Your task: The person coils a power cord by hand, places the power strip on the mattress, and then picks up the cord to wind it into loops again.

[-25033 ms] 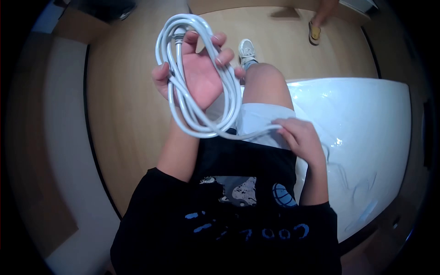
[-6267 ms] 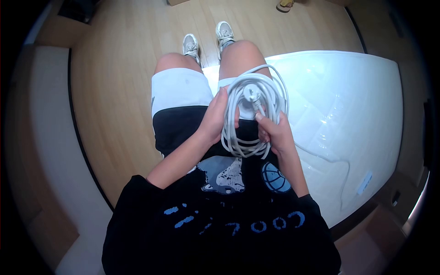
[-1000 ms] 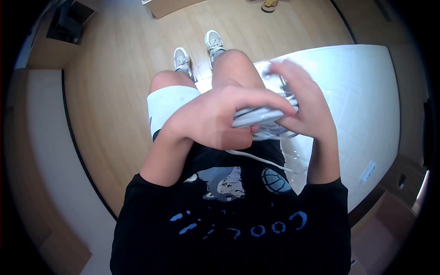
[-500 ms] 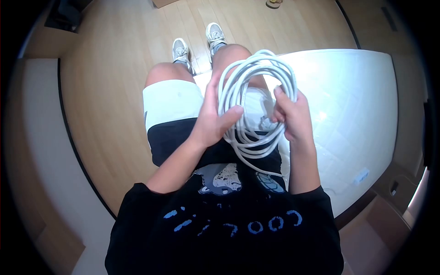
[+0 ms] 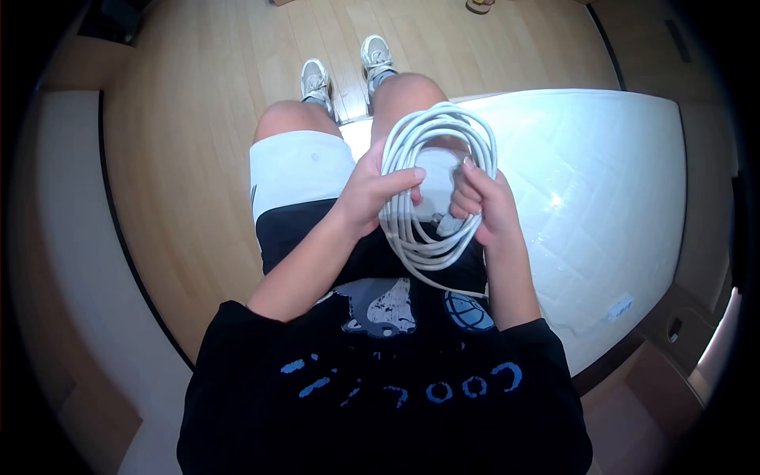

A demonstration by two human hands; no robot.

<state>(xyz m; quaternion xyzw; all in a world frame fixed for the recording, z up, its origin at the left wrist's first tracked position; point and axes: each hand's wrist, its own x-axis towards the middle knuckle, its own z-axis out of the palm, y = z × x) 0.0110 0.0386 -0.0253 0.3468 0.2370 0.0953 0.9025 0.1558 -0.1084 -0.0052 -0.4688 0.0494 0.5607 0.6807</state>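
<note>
A thick white cable (image 5: 431,260), wound into several oval loops, is held up over my lap. My left hand (image 5: 370,190) is wrapped round the left side of the coil, its thumb lying across the strands. Around the right side closes my right hand (image 5: 492,198), fingers curled inward through the loops. A pale connector (image 5: 450,225) with a metal-looking end hangs just below the right fingers, inside the coil. One loose strand trails from the bottom of the coil toward my right forearm.
I sit on the edge of a white quilted mattress (image 5: 590,206), which stretches to the right and bears a small label (image 5: 620,307). My shoes (image 5: 377,54) rest on the wooden floor (image 5: 198,142). A sandal (image 5: 480,6) lies at the far edge.
My left fingers have closed round the coil, where the hand was more open before. The right hand has shifted slightly left, and the loops sit closer together and a little lower at the top.
</note>
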